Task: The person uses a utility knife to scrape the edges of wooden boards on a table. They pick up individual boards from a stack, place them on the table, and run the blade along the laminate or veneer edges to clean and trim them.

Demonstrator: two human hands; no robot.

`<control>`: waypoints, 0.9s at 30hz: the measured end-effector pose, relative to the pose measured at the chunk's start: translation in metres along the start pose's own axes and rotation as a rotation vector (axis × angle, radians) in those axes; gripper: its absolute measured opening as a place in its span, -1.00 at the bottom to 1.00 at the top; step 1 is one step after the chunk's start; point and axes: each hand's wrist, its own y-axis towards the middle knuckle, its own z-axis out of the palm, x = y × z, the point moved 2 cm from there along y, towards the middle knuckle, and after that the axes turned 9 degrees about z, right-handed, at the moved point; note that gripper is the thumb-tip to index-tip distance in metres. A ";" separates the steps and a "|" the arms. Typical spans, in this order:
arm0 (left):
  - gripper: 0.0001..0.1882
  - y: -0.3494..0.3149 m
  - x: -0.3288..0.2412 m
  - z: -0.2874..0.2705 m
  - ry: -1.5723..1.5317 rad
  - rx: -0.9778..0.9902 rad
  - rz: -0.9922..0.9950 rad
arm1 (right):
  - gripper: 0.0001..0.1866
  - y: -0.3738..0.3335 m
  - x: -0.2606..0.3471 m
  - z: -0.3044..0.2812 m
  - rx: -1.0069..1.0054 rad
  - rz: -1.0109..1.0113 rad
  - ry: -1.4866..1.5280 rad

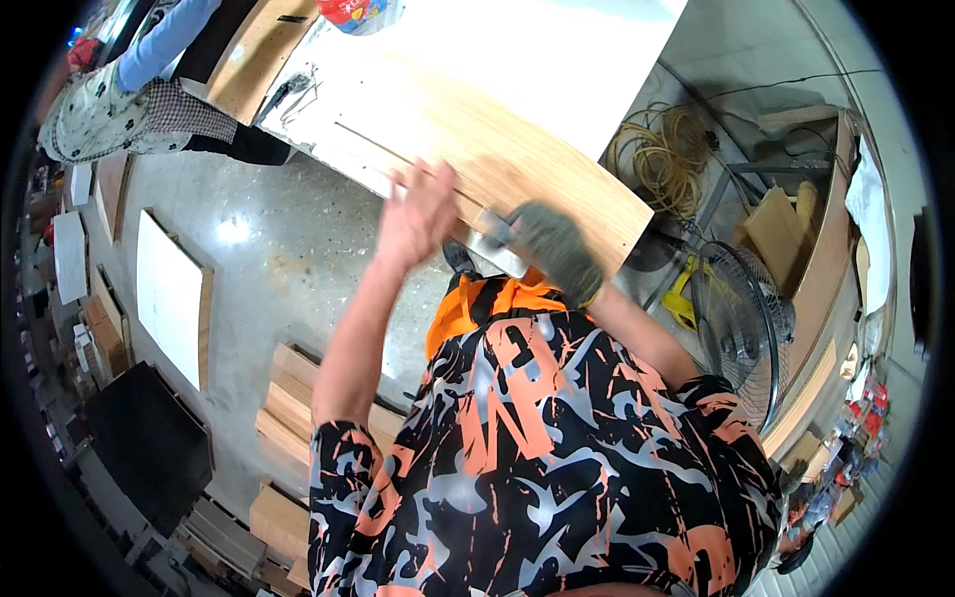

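A light wood-grain panel (517, 149) lies on the white-topped workbench, its near edge toward me. A thin dark line runs along the panel near that edge. My bare left hand (418, 214) is over this edge, its fingers partly spread and slightly blurred. Just to its right, my right hand (557, 249), in a dark grey-green glove, is closed around a small greyish tool (494, 229) at the panel's edge. Motion blur hides what kind of tool it is. Below it, a pale flat piece (500, 255) shows between the edge and my orange trousers.
A red and blue tub (350, 12) stands on the bench's far side. At right are a coiled yellow hose (662, 159), a floor fan (741, 318) and a wooden bin (796, 219). Boards (171, 289) lie on the floor at left. Another person (129, 109) stands at upper left.
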 end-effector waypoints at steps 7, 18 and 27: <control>-0.76 -0.139 -0.041 0.072 -0.629 -0.311 0.015 | -0.83 0.015 -0.042 -0.038 -0.136 0.413 0.265; -0.43 -0.032 -0.030 0.007 -0.436 -0.692 0.127 | -0.70 0.048 -0.020 -0.027 -0.159 0.700 0.661; -0.16 -0.031 0.115 0.030 -0.278 -0.178 -0.771 | -0.71 0.048 -0.025 -0.029 -0.161 0.691 0.659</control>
